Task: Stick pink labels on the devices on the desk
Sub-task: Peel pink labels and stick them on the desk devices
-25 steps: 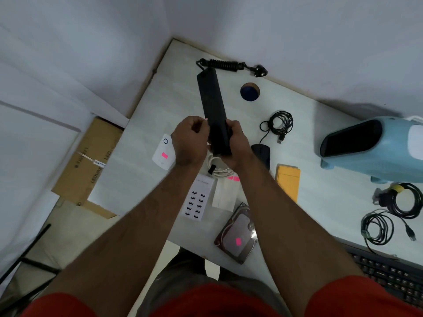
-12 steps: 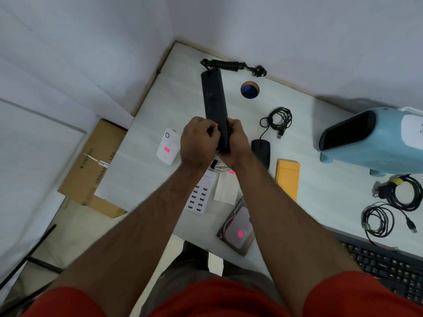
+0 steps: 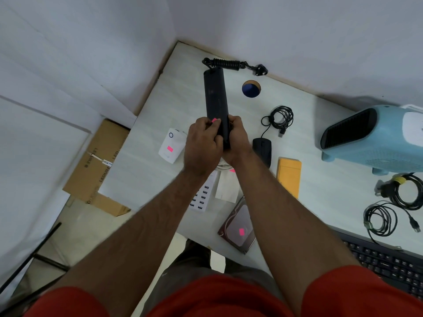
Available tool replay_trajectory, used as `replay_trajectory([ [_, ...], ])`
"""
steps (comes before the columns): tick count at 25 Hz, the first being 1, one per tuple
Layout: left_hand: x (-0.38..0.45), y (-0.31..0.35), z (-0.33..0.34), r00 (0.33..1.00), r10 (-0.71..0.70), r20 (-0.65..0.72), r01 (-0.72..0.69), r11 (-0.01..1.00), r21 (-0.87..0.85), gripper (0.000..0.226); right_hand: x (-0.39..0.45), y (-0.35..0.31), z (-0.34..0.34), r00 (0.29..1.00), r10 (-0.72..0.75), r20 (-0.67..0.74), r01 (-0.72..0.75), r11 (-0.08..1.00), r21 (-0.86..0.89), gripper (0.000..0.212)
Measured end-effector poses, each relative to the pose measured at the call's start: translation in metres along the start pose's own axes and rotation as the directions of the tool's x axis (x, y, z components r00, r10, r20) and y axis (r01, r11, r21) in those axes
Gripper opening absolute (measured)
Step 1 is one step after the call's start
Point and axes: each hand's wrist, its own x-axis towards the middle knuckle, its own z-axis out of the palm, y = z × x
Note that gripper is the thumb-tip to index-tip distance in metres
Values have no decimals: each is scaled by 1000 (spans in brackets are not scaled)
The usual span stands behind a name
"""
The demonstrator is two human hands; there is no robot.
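A long black power strip (image 3: 215, 97) is lifted above the desk (image 3: 142, 165), its coiled cord (image 3: 225, 63) trailing to a plug at the back. My right hand (image 3: 237, 140) grips its near end. My left hand (image 3: 202, 145) pinches a pink label (image 3: 214, 120) against the strip's near part. A white plug-in device (image 3: 171, 147) and a hard drive (image 3: 238, 229) each carry a pink label. A white multi-port USB charger (image 3: 202, 197), a black mouse (image 3: 262, 149) and a white label sheet (image 3: 226, 186) lie under my arms.
A light blue fan heater (image 3: 375, 138) stands at the right. Coiled cables (image 3: 393, 202) and a black keyboard (image 3: 384, 264) lie near it. A yellow pad (image 3: 288, 175) and a round cable hole (image 3: 251, 88) are on the desk. A cardboard box (image 3: 100, 165) sits on the floor at left.
My left hand has brought the pink label onto the power strip's surface; the label now shows at the fingertips. Both hands and the strip stay about where they were.
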Motion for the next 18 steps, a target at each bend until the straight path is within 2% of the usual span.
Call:
replay_trajectory([
  [7,-1,-1,0,998,-66,2,66,997,-35,38,3,9,-1,1000,13,-7,-13,1000,7,57],
  [12,-4,-5,0,998,-51,-47,51,999,-8,34,2,9,0,1000,19,10,-20,999,48,56],
  [18,-6,-2,3,991,-120,-52,117,992,-42,34,3,13,-2,999,40,8,-40,993,107,50],
])
